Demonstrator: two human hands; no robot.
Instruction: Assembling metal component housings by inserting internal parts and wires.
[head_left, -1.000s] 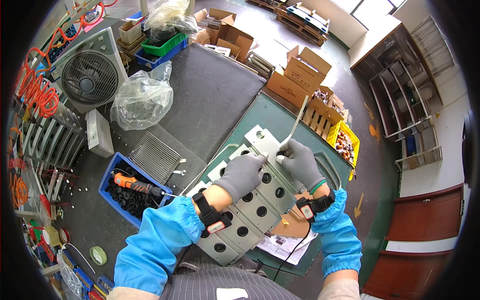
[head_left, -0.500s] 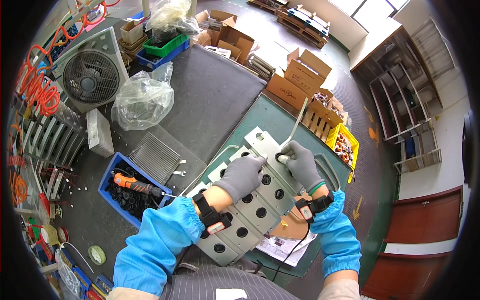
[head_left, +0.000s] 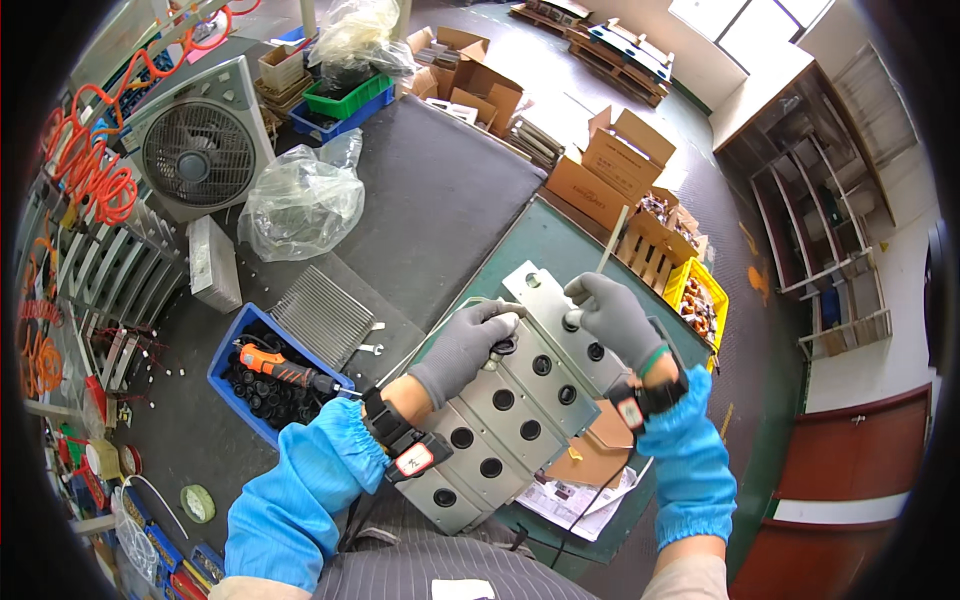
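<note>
We locate the grey metal panels [head_left: 478, 425] on the green-topped counter [head_left: 515, 240], directly in front of the wearer. They lie flat, side by side, in a stepped row, with black rings [head_left: 503, 400] in their faces. The far-right panel [head_left: 577, 346] shows a round opening at its far end.

Left hand [head_left: 458, 350]: the thumb and fingers are drawn together over a black ring near the far end of the row. We cannot tell whether they pinch this ring or only cover it. Right hand [head_left: 612, 315]: the fingers are curled above the far-right panel, with the tips close to its upper ring. We cannot tell whether they touch it.

Handling: we judge the panels to be stiff, of thin sheet, and moderate in weight. The smooth faces may slip under gloves, and the edges may be sharp. We take a panel by its two long edges, near the middle, clear of the rings. The rings appear to be light, springy rubber or plastic; we pinch them by the rim.

Orientation: each panel's long axis runs diagonally, from far left to near right. The rings follow this axis in line, their round faces pointing up. The row itself steps from far right to near left.
</note>
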